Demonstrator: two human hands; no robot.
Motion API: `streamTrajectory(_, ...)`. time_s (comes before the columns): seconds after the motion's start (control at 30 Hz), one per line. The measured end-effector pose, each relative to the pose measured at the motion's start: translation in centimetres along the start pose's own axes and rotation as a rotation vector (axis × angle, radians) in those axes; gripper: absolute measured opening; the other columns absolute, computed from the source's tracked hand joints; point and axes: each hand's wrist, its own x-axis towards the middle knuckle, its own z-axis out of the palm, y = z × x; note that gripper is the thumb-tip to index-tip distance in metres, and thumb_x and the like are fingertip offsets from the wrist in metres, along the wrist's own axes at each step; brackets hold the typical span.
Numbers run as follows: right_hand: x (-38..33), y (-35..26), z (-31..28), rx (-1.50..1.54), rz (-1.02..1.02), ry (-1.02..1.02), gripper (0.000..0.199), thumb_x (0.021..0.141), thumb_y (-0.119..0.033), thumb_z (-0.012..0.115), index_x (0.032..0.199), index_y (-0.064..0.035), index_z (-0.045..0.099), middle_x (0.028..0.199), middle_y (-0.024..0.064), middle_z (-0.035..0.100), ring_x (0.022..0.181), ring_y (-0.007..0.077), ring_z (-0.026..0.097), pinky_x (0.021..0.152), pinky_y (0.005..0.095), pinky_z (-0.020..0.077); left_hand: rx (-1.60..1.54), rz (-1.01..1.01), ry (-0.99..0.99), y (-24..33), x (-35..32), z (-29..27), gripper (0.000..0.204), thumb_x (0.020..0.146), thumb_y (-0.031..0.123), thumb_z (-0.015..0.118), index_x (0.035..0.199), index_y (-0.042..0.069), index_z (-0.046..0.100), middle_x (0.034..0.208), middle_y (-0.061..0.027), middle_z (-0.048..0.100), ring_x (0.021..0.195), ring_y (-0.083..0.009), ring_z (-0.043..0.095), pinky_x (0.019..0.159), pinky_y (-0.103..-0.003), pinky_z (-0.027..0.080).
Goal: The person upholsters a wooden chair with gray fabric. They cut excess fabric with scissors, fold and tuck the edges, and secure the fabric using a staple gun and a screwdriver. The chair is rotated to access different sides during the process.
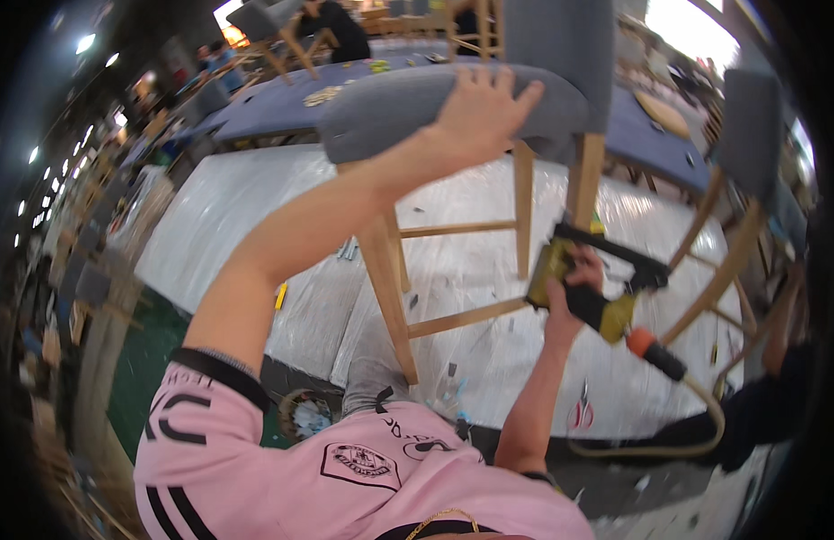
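A tall grey upholstered chair (372,117) with pale wooden legs stands upright in front of me. My left hand (484,112) lies on its seat near the backrest, fingers spread and nothing in them. Lower and to the right, my right hand (574,286) is closed round the grip of an air nail gun (552,270) with a yellow-green and black body. The gun is beside the chair's right legs; whether its nose touches the wood, I cannot tell. From its orange coupling (646,345) a tan air hose (718,423) curves down and back.
The chair stands on a platform wrapped in clear plastic film (237,207). Red-handled scissors (582,409) lie at its near edge. Another grey chair (745,144) is at the right, beside a person's dark-clothed leg (750,432). Behind runs a blue-covered table (264,108) with chairs and small parts.
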Motion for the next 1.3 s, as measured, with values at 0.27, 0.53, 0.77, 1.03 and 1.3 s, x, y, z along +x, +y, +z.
streamTrajectory(0.27,5.0,-1.4,4.5,-0.033,-0.067,-0.126,0.023,0.070,0.005,0.070,0.082,-0.0075,0.055,0.121,0.0098,0.061,0.110,0.0239,0.058,0.100,0.0381,0.0443,-0.369,-0.246,-0.467,-6.1,4.5,0.6,0.120,0.079,0.096,0.042,0.157,0.005,0.042,0.154,-0.0285,0.047,0.139,-0.0434,0.051,0.116,-0.046,0.041)
streamTrajectory(0.53,6.2,-0.4,5.8,-0.005,-0.165,-0.194,0.033,0.071,0.011,0.066,0.091,-0.0105,0.052,0.121,0.0099,0.062,0.117,0.0242,0.059,0.105,0.0391,0.0440,-0.379,-0.105,-0.368,-4.5,2.6,-0.9,0.113,0.080,0.091,0.049,0.155,0.007,0.046,0.145,-0.0310,0.054,0.134,-0.0449,0.055,0.112,-0.046,0.045)
streamTrajectory(0.77,6.6,-1.0,5.7,-0.036,-0.142,-0.202,0.036,0.069,0.014,0.065,0.091,-0.0111,0.051,0.122,0.0103,0.061,0.120,0.0251,0.059,0.106,0.0401,0.0447,-0.027,0.074,-0.084,0.2,-1.7,-3.8,0.087,0.088,0.061,0.070,0.155,0.014,0.043,0.144,-0.0231,0.056,0.124,-0.0437,0.060,0.105,-0.048,0.049)
streamTrajectory(1.03,3.6,-1.4,4.3,-0.160,-0.170,-0.146,0.032,0.065,0.008,0.071,0.086,-0.0107,0.056,0.112,0.0080,0.067,0.105,0.0239,0.065,0.094,0.0355,0.0499,0.141,0.187,-0.072,2.0,-3.0,-5.2,0.093,0.083,0.044,0.081,0.160,0.016,0.035,0.149,-0.0229,0.049,0.129,-0.0424,0.055,0.107,-0.050,0.047)
streamTrajectory(1.3,2.4,-2.7,5.7,0.028,-0.002,-0.142,0.036,0.070,0.007,0.068,0.103,-0.0070,0.062,0.101,0.0064,0.073,0.090,0.0179,0.069,0.085,0.0292,0.0542,0.119,0.160,-0.131,2.2,-2.9,-5.3,0.102,0.077,0.032,0.086,0.161,0.015,0.032,0.151,-0.0234,0.046,0.133,-0.0417,0.051,0.110,-0.049,0.045)
